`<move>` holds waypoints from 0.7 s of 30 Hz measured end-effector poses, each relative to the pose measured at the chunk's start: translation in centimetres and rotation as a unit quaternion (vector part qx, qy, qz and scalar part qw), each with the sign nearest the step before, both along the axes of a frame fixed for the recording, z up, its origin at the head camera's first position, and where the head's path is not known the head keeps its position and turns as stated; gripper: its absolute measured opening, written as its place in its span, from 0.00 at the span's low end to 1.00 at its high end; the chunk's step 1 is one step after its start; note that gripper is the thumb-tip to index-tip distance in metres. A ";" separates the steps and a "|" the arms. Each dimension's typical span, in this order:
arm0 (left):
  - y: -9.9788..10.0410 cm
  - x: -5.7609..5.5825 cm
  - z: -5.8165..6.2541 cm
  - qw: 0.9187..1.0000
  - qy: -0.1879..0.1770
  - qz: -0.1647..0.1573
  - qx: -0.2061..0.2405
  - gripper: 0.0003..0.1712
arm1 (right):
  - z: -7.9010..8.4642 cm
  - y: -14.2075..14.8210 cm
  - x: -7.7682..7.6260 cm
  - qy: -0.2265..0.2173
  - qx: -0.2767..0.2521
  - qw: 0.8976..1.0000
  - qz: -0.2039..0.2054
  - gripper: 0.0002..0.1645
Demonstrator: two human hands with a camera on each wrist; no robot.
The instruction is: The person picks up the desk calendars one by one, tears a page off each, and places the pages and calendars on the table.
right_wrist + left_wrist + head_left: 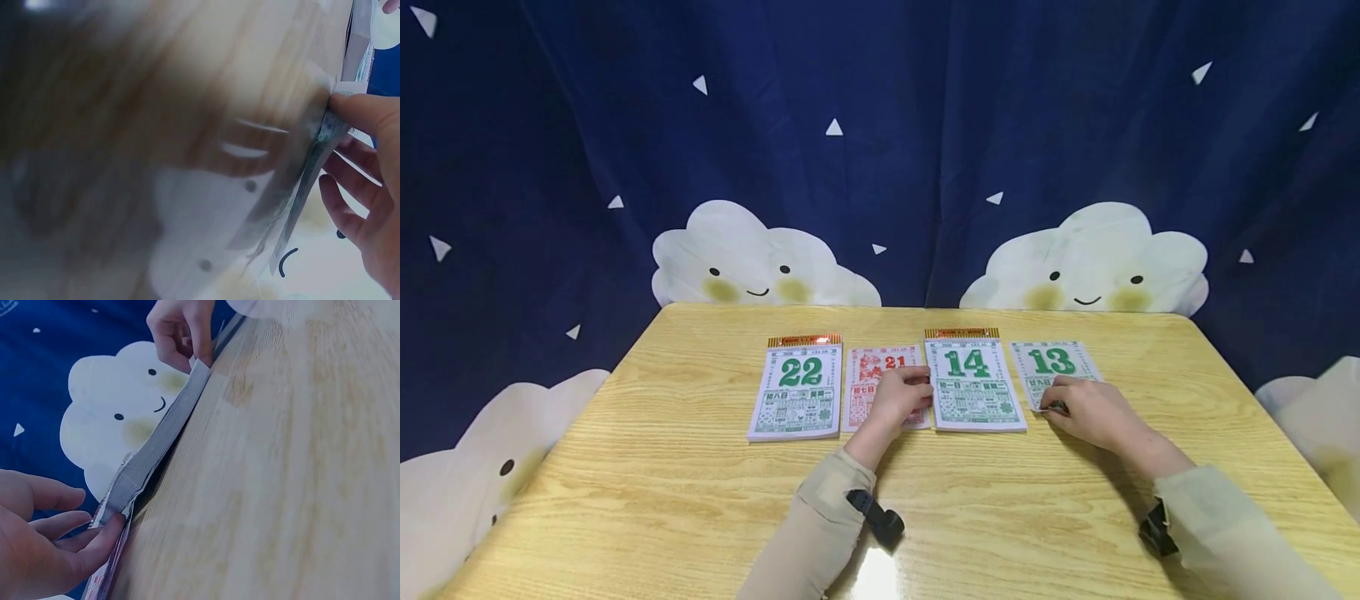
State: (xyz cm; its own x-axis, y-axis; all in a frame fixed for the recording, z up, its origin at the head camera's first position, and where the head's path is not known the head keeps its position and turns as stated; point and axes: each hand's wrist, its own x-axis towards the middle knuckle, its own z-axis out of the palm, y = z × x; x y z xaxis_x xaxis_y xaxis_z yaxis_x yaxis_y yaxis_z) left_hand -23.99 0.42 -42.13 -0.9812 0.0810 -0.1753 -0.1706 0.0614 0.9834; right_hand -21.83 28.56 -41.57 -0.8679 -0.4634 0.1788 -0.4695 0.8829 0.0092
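Observation:
My right hand (1093, 412) pinches the lower left edge of a loose calendar sheet (1078, 358) with a green 13; in the right wrist view, the sheet (300, 194) stands up between thumb and fingers. My left hand (901, 398) reaches across a sheet with a red 21 (865, 392), its fingertips touching the left edge of the tear-off calendar (976, 387) that shows a green 14. In the left wrist view its fingers are loosely bent beside that pad's paper edge (156, 437). Another tear-off calendar (797, 396), showing a green 22, lies at the left.
All the papers lie in a row near the back of a wooden table (700, 500). A dark blue curtain (887, 150) with white clouds hangs behind it. Black wrist cameras (880, 521) are strapped over beige sleeves (812, 533).

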 end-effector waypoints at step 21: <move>-2.3 -0.4 0.8 0.995 0.024 -0.058 -0.072 0.16 | 0.9 -0.7 -1.2 -0.004 -0.021 1.000 -0.014 0.07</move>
